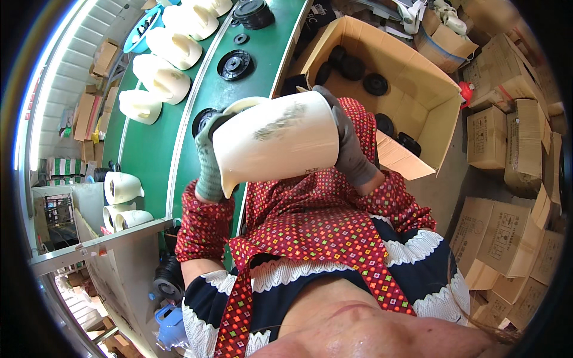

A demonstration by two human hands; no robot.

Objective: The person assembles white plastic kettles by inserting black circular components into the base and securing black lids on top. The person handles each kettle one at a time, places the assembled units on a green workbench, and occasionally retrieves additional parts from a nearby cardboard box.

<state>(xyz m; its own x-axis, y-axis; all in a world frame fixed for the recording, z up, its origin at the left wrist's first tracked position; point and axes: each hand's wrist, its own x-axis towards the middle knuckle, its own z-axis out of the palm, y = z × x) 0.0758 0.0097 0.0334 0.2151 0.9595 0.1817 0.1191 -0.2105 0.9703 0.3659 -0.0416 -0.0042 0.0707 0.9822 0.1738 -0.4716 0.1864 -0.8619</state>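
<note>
in the head view, the gloved left hand is grasping the mouth end of a cream jug, and the gloved right hand is gripping its base end (some fingertips are hiding behind the jug, so i cannot tell their exact placement). the jug is lying sideways between both palms, in front of a red patterned apron, its spout pointing toward the wearer. to the left of the jug and beyond it, a green bench is carrying further cream jugs and black round lids. to the jug's right and beyond, an open cardboard box is holding black round parts.
</note>
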